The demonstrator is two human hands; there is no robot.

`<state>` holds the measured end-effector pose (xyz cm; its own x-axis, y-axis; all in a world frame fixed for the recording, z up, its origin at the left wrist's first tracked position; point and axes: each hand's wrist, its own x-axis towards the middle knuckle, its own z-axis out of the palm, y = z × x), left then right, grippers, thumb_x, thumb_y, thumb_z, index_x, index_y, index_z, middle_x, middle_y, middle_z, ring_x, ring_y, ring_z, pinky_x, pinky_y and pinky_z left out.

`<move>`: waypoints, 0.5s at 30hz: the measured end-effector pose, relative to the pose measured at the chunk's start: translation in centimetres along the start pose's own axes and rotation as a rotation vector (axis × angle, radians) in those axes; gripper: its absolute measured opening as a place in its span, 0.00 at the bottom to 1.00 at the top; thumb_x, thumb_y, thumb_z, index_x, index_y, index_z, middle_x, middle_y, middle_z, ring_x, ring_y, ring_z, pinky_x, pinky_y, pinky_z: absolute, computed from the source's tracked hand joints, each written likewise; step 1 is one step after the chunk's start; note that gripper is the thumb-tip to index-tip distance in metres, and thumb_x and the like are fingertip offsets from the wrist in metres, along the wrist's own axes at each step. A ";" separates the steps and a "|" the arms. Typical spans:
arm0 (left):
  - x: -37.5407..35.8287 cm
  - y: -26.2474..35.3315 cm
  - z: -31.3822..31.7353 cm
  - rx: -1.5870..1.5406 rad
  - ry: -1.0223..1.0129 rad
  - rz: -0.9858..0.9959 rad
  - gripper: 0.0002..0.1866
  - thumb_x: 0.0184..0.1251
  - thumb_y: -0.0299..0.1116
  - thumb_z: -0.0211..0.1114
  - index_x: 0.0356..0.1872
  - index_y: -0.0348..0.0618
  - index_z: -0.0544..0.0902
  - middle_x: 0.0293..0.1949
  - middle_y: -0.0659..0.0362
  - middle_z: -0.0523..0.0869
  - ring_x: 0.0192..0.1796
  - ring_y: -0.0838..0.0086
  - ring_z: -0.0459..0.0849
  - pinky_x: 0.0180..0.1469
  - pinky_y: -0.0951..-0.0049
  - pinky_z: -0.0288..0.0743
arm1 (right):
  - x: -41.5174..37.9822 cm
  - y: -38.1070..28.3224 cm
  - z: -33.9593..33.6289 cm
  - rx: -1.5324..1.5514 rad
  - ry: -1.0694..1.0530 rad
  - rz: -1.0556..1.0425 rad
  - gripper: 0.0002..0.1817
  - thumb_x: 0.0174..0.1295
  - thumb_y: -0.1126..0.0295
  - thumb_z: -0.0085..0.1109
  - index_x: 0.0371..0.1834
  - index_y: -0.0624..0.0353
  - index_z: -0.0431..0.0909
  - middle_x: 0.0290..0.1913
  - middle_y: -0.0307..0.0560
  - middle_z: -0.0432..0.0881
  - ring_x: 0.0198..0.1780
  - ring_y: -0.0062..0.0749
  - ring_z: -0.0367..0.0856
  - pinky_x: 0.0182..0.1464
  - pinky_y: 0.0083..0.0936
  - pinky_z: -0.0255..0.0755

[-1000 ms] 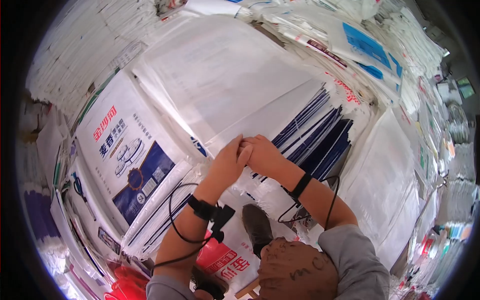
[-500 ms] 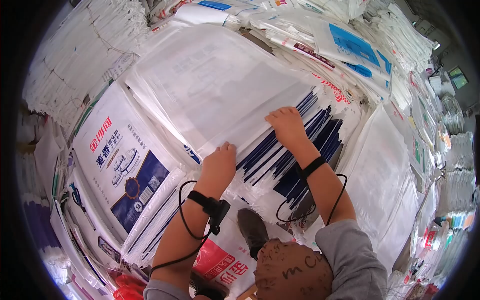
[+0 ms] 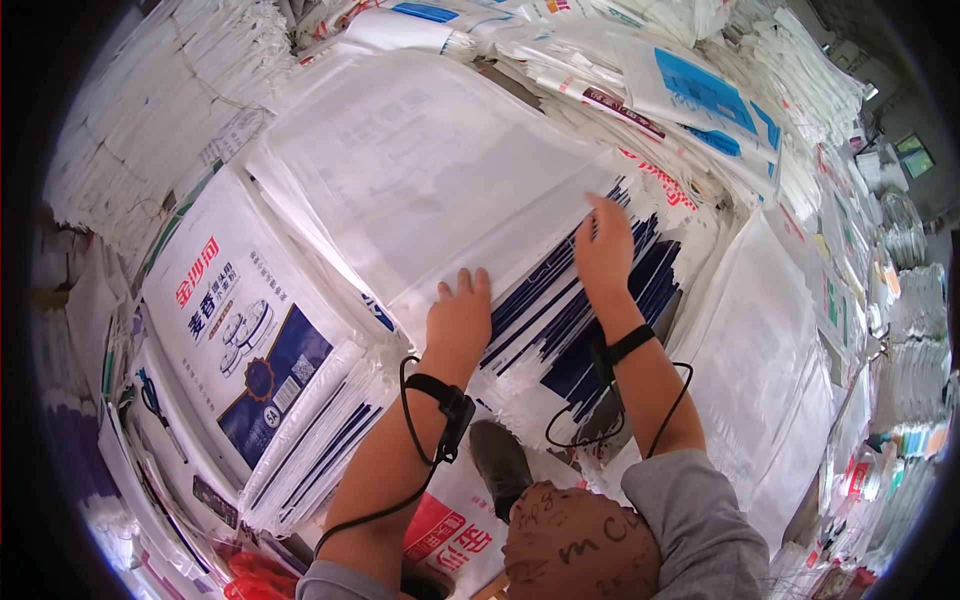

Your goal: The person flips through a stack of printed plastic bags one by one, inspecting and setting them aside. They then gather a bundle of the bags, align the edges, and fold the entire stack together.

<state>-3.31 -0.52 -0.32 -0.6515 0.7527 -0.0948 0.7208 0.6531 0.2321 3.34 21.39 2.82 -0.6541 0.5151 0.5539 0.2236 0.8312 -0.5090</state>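
Note:
A stack of flat white woven sacks (image 3: 420,150) lies before me, its top sack plain side up. My left hand (image 3: 460,320) rests on the near edge of that top sack, fingers spread and holding nothing. At the sacks' near right corner is my right hand (image 3: 606,250), open, its fingers stretched upward beside the fanned blue-and-white edges (image 3: 560,320). To the left, a second stack of printed sacks (image 3: 250,320) lies with red and blue lettering upward.
Scissors with blue handles (image 3: 152,392) lie at the far left. Blue-printed sacks (image 3: 700,85) are piled behind, and more white sacks (image 3: 750,370) lie to the right. My shoe (image 3: 500,465) shows below on a red-printed sack (image 3: 450,530).
My right hand has moved slightly up and right, off the sack's surface to its corner. My left hand has shifted a little right and up, its fingers more spread.

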 end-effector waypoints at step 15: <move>-0.6 0.6 1.8 0.081 0.095 -0.034 0.32 0.70 0.37 0.60 0.72 0.42 0.63 0.71 0.46 0.69 0.68 0.40 0.71 0.64 0.52 0.73 | 4.6 4.4 3.2 -0.116 0.067 0.586 0.24 0.57 0.62 0.62 0.57 0.60 0.78 0.48 0.52 0.84 0.50 0.48 0.82 0.52 0.41 0.75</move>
<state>-2.05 -0.38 -1.91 -0.6928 0.7211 -0.0086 0.7119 0.6858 0.1510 -0.97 26.73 1.01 -0.3519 0.9036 0.2444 0.6134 0.4198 -0.6689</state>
